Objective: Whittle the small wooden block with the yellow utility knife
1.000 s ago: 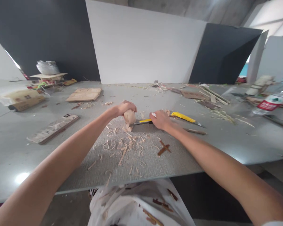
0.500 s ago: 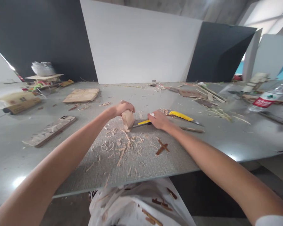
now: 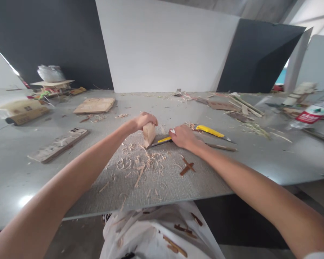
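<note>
Probably light and stiff, the wood block holds best on top, where my left hand wraps it; my right hand grips the knife

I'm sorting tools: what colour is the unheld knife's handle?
The unheld knife's handle is yellow, clearest in the head view.
</note>
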Tool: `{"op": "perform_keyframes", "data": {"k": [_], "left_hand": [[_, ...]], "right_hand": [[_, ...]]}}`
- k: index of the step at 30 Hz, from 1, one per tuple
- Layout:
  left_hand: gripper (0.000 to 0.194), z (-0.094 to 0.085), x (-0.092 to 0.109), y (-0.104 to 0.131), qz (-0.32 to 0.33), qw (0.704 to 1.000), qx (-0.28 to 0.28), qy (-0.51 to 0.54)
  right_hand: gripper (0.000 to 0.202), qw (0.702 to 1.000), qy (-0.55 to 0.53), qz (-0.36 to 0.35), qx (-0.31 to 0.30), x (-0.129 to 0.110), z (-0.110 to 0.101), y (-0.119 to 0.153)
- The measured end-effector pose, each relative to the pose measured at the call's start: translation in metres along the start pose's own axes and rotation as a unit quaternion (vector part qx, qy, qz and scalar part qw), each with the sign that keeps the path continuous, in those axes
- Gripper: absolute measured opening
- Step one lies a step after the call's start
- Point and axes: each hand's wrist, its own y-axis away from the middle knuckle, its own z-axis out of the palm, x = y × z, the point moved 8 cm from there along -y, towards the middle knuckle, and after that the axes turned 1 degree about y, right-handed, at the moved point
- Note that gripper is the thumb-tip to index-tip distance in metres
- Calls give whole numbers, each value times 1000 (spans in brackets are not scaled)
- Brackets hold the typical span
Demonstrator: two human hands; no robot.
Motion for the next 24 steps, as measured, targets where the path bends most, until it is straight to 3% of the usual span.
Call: {"op": "perform_keyframes", "data": {"k": [5,11,16,24], "left_hand": [[19,-2,-1,0,-5,1000,1,1],[19,-4,-4,3,-22,1000,9,-2],[18,-4,0,4,-23,999,20,-16],[20,-11,-10,-1,0,1000,25,-5]], "right_hand": [[48,1000,4,-13,4,0,1,3],[53,997,-63,-45,28,-7,-7,5],[51,998,-39,-23,44,-7,-11,6],[48,999,-2,-2,40,-5,-9,5]]}}
